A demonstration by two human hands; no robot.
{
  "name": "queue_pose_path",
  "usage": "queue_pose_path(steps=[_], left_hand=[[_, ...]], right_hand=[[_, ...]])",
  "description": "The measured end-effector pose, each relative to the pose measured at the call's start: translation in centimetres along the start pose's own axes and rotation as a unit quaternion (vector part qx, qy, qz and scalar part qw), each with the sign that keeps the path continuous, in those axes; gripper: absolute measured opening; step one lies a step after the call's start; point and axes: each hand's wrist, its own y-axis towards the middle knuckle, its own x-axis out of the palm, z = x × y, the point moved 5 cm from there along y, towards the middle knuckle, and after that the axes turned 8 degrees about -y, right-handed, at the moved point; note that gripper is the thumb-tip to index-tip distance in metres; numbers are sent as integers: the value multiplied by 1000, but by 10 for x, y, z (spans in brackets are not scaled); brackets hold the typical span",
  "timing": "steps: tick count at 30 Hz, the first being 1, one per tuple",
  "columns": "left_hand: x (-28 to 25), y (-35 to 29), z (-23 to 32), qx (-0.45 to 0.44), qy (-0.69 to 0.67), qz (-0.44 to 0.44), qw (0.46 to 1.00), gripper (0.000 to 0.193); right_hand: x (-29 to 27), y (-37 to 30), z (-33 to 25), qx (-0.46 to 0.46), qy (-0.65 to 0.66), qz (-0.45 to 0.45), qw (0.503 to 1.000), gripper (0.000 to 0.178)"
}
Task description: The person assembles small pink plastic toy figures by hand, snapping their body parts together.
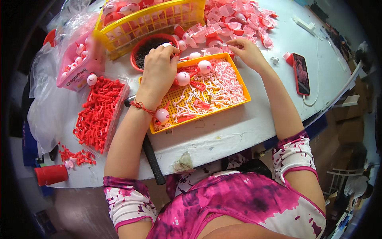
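My left hand (159,69) is over the rim of the red bowl (134,59) of small black pieces. Its fingers are curled round a small white ball (166,44), which is partly hidden. My right hand (250,55) has its fingers apart above the edge of a heap of pink plastic shells (234,20), with nothing visible in them. Below both hands lies a yellow perforated tray (201,120). Pale pink and white limb-like pieces (227,83) fill its right side. White ball heads with pink marks (183,79) rest on it, along with a few red clips (201,104).
A yellow basket (155,18) of ball heads stands at the back. To the left are a pink bin (71,81), a clear box of red clips (97,113), plastic bags (51,107) and a tipped red cup (51,174). A black-handled tool (153,159) overhangs the front edge. A phone (301,73) charges at right.
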Motion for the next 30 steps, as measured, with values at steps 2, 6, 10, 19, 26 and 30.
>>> queue_pose_path(steps=[2, 6, 10, 19, 26, 30], left_hand=[[-1, -2, -3, 5, -5, 8, 1000, 12], [0, -3, -3, 16, 3, 18, 1000, 12], [-1, 0, 0, 18, 0, 14, 1000, 12], [-6, -1, 3, 23, 27, 18, 999, 12], [-15, 3, 50, 75, -118, -40, 989, 14], [-4, -5, 59, 51, -54, -165, 983, 16]], right_hand=[[0, -2, -7, 18, -22, -63, 998, 27], [-17, -10, -21, -16, -163, -55, 985, 38], [-21, -7, -19, -34, -197, -29, 979, 27], [-42, -23, -58, 7, 89, 26, 996, 27], [11, -51, -97, 78, 491, -72, 864, 27], [19, -49, -73, 121, 561, -35, 818, 30]])
